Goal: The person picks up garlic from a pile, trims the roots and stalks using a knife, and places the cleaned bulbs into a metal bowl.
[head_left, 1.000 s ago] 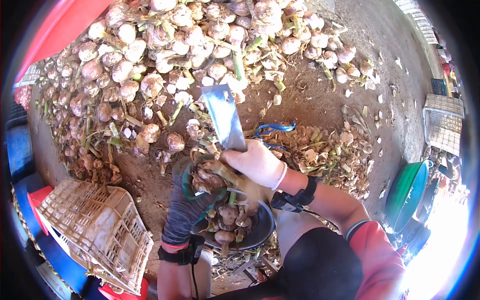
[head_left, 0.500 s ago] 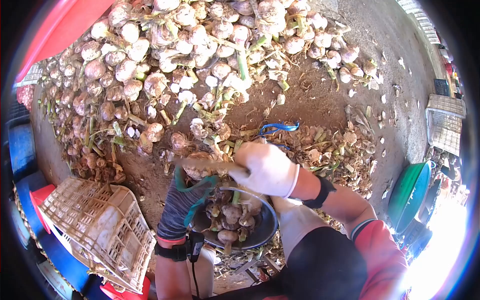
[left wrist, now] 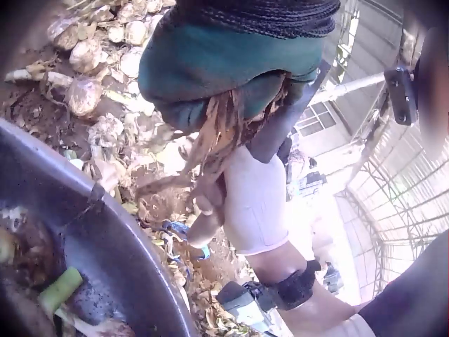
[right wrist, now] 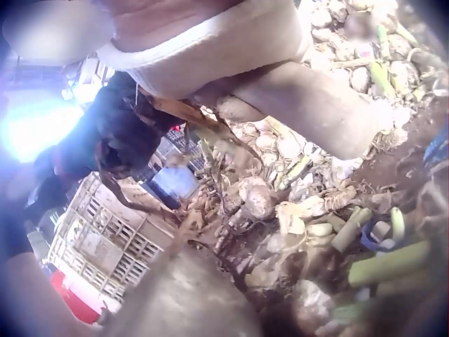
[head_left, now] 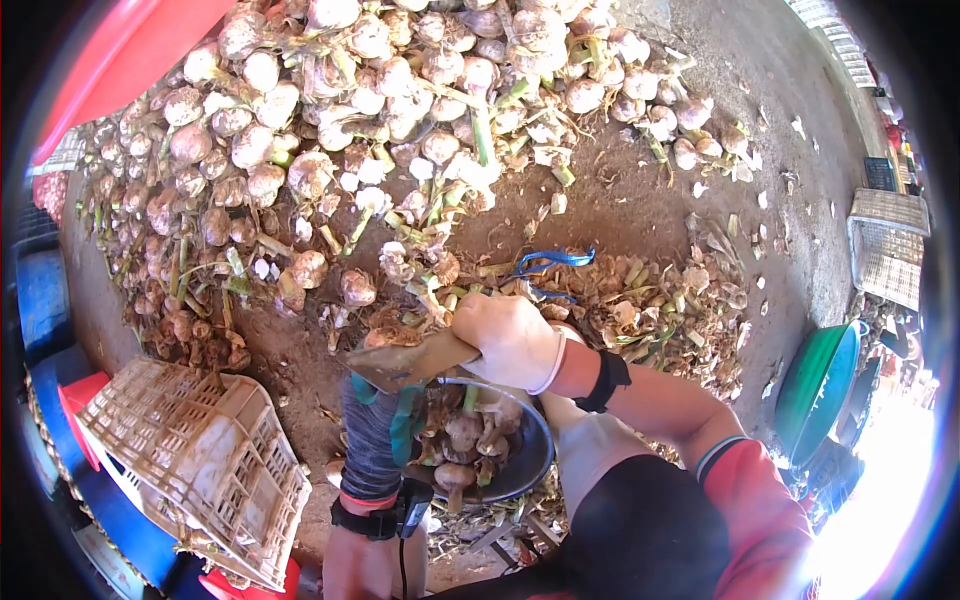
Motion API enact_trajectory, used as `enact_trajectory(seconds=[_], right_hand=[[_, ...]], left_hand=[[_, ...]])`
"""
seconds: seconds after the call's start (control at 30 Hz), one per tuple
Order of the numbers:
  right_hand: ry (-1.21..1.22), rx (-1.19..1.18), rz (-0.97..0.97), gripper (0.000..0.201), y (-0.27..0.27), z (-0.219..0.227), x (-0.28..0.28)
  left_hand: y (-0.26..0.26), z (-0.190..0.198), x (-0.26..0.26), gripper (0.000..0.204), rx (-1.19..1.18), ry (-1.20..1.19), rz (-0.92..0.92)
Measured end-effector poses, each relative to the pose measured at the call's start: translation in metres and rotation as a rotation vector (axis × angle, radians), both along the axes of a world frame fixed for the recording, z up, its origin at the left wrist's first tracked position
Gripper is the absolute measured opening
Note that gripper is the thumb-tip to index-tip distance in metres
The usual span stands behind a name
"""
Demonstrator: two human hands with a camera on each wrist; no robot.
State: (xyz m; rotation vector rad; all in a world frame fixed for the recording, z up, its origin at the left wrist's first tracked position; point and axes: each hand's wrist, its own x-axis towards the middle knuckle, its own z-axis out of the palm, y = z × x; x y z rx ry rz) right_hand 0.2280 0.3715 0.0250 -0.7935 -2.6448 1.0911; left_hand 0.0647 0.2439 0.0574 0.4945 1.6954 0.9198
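The right hand (head_left: 510, 340), in a white glove, grips a wide metal blade (head_left: 410, 362) that lies across the left hand's front. Under a grey and teal glove, the left hand (head_left: 378, 425) is partly covered by the blade. In the left wrist view the left hand (left wrist: 224, 70) curls round dry brown stalks (left wrist: 216, 137), with the right hand (left wrist: 256, 203) close beside it. A brownish garlic bulb (head_left: 390, 328) shows just past the blade. Below the hands is a dark bowl (head_left: 546, 460) holding garlic bulbs (head_left: 462, 432).
A large garlic heap (head_left: 250, 145) covers the ground ahead. Trimmings (head_left: 650, 300) and a blue strip (head_left: 555, 258) lie to the right. A tilted crate (head_left: 210, 450) stands at left, with blue tubs (head_left: 45, 290) beyond it. A green basin (head_left: 815, 390) is at far right.
The right hand has brought the blade down from upright to flat across the left hand. The left hand has turned, and the bulb it held is now mostly covered.
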Motion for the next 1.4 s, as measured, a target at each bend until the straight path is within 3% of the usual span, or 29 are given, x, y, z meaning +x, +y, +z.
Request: enact_trajectory(seconds=[0.07,0.1,0.13,0.2,0.3,0.37,0.43,0.47,0.53,0.6,0.67,0.73,0.77,0.8,0.83,0.87,0.9,0.97,1.0,1.03,1.07,1.1,1.13,1.17,1.23,1.33,1.4], right_hand=[[0.001,-0.009,0.006,0.023,0.002,-0.003,-0.003],[0.008,-0.007,0.007,0.022,0.003,-0.005,-0.003],[0.016,-0.006,0.008,0.021,0.003,-0.006,-0.003],[-0.444,-0.307,-0.171,0.021,0.026,-0.029,-0.002],[-0.204,-0.209,-0.307,0.02,0.035,-0.02,0.022],[-0.143,-0.185,-0.347,0.02,0.044,0.0,0.02],[-0.033,-0.989,-0.566,0.022,0.043,0.025,0.007],[-0.006,-1.194,-0.448,0.023,0.041,0.033,0.006],[0.299,-1.088,-0.223,0.027,0.027,0.013,0.0],[0.125,-1.311,-0.174,0.032,0.031,0.032,-0.009],[0.096,-1.232,-0.201,0.027,0.026,0.037,-0.011],[0.065,-1.187,-0.182,0.027,0.022,0.031,-0.006],[0.202,-1.093,-0.219,0.025,0.018,0.027,-0.005],[0.337,-0.998,-0.256,0.024,0.016,0.024,-0.003],[0.253,-0.845,-0.32,0.021,0.022,0.024,0.006],[0.16,-0.997,-0.431,0.022,0.036,0.034,0.013],[0.171,-1.046,-0.566,0.024,0.046,0.033,0.022],[0.101,-0.749,-0.63,0.03,0.068,0.022,0.034],[-0.07,-0.486,-0.665,0.035,0.077,0.013,0.04],[-0.246,-0.122,-0.591,0.037,0.085,-0.004,0.049],[-0.411,0.244,-0.502,0.039,0.089,-0.017,0.054],[-0.354,0.212,-0.521,0.041,0.087,-0.011,0.054],[-0.353,0.212,-0.522,0.041,0.082,-0.003,0.051],[-0.305,0.036,-0.579,0.041,0.076,0.005,0.045],[-0.209,-0.189,-0.614,0.042,0.064,0.007,0.034],[-0.27,-0.285,-0.432,0.042,0.048,0.009,0.019],[-0.302,-0.356,-0.365,0.038,0.038,0.013,0.011]], left_hand=[[0.003,0.02,0.006,0.032,-0.136,-0.246,0.222],[0.002,0.02,0.007,0.032,-0.141,-0.251,0.218],[-0.001,0.021,0.007,0.039,-0.079,-0.418,0.246],[-0.001,0.022,0.001,0.054,0.065,-0.735,0.302],[-0.012,0.036,-0.006,0.07,0.224,-1.032,0.409],[0.002,0.047,-0.01,0.08,0.166,-0.283,-0.08],[0.005,0.053,-0.007,0.083,0.057,-0.306,-0.05],[0.006,0.055,-0.005,0.085,-0.043,-0.331,-0.027],[0.009,0.047,-0.003,0.084,0.014,-0.327,-0.117],[0.012,0.048,0.004,0.076,0.02,-0.312,-0.273],[0.018,0.057,0.007,0.071,-0.077,-0.306,-0.343],[0.018,0.062,0.011,0.04,-0.205,-0.461,-0.128],[0.012,0.051,0.009,0.044,0.049,-0.259,-0.397],[0.005,0.047,0.008,0.044,0.05,-0.26,-0.397],[-0.001,0.046,0.007,0.049,0.059,-0.194,-0.622],[-0.009,0.044,0.006,0.053,0.067,-0.129,-0.846],[-0.023,0.043,0.0,0.062,0.094,-0.228,-0.831],[-0.028,0.042,-0.021,0.063,0.052,-0.149,-0.917],[-0.018,0.047,-0.025,0.065,0.016,-0.061,-1.001],[-0.002,0.055,-0.029,0.056,-0.16,0.004,-0.924],[0.0,0.044,-0.036,0.057,-0.025,0.279,-0.827],[-0.001,0.024,-0.045,0.058,0.107,0.546,-0.717],[0.005,0.0,-0.055,0.063,0.072,0.659,-0.617],[0.017,-0.026,-0.064,0.068,0.037,0.769,-0.514],[0.043,-0.064,-0.079,0.078,-0.057,1.097,-0.551],[0.047,-0.115,-0.083,0.082,-0.091,1.007,-0.519],[0.049,-0.13,-0.081,0.075,-0.104,1.089,-0.459]])
